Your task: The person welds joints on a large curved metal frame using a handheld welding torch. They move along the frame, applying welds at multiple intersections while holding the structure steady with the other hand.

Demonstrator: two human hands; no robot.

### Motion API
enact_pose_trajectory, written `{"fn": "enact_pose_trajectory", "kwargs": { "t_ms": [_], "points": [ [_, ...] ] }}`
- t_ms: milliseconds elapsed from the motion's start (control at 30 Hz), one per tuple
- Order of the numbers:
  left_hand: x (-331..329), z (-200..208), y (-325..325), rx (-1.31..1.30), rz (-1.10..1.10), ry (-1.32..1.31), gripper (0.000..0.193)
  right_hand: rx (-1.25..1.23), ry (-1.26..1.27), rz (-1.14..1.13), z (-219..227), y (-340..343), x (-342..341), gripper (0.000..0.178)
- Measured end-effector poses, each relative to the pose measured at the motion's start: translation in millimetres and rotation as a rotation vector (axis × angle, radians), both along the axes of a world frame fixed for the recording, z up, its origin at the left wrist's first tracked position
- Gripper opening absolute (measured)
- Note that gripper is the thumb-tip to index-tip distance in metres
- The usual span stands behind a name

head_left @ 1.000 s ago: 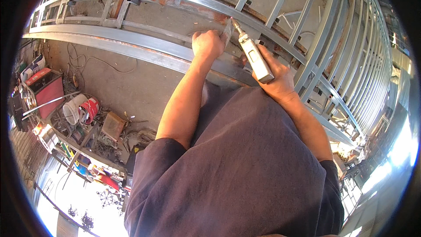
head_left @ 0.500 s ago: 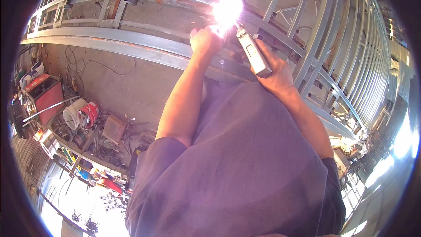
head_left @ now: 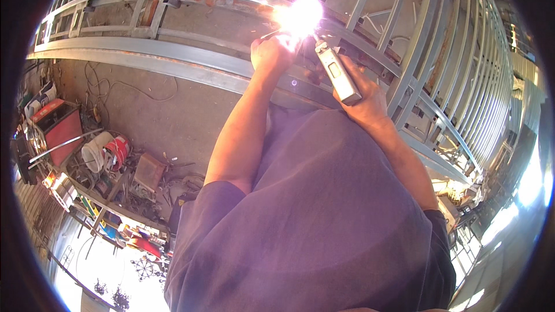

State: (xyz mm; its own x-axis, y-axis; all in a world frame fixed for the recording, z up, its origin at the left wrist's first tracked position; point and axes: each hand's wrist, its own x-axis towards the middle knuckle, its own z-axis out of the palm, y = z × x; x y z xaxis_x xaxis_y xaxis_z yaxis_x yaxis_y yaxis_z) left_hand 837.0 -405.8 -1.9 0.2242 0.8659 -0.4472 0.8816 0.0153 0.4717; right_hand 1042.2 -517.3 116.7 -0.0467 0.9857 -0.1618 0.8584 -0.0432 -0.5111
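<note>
My left hand (head_left: 273, 53) is closed in a fist against the grey steel frame (head_left: 173, 63), right below a bright white welding arc (head_left: 300, 14). What it grips is hidden by glare. My right hand (head_left: 361, 95) is closed around a grey, boxy welding electrode holder (head_left: 337, 72) whose tip points up into the arc. Both forearms reach up from my purple shirt (head_left: 312, 225). The frame's bars and rails curve across the top and down the right.
Bare concrete floor (head_left: 156, 115) lies under the frame. At the left stand a red welding machine (head_left: 58, 124), a white bucket (head_left: 95, 150), a red-and-white container (head_left: 118, 149), a brown box (head_left: 149, 172) and scattered scrap and cables.
One second ago there was no arc; it lit half a second ago and is now larger and brighter. Both hands have kept their place at the rail.
</note>
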Motion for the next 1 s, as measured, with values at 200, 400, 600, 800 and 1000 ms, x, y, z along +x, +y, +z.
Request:
{"fn": "enact_pose_trajectory", "kwargs": {
  "t_ms": [200,400,600,800,1000],
  "points": [
    [-1.3,-18.1,0.6,-0.025,0.028,0.059,0.051,-0.09,0.137,0.039,10.4,-22.8,30.8,0.083],
    [0.1,-3.7,0.4,-0.01,0.048,0.019,0.054,-0.129,0.072,-0.045,34.9,-47.0,50.7,0.085],
    [-1.6,-7.8,0.0,-0.001,0.05,0.019,0.049,-0.199,-0.028,-0.074,41.6,-39.3,61.3,0.078],
    [-0.5,-6.4,1.6,-0.026,0.057,-0.009,0.046,-0.222,-0.042,-0.078,35.6,-33.8,62.6,0.078],
    [0.1,-6.4,2.1,-0.025,0.056,0.031,0.047,-0.193,-0.029,-0.061,33.6,-33.4,61.4,0.081]
  ]
}}
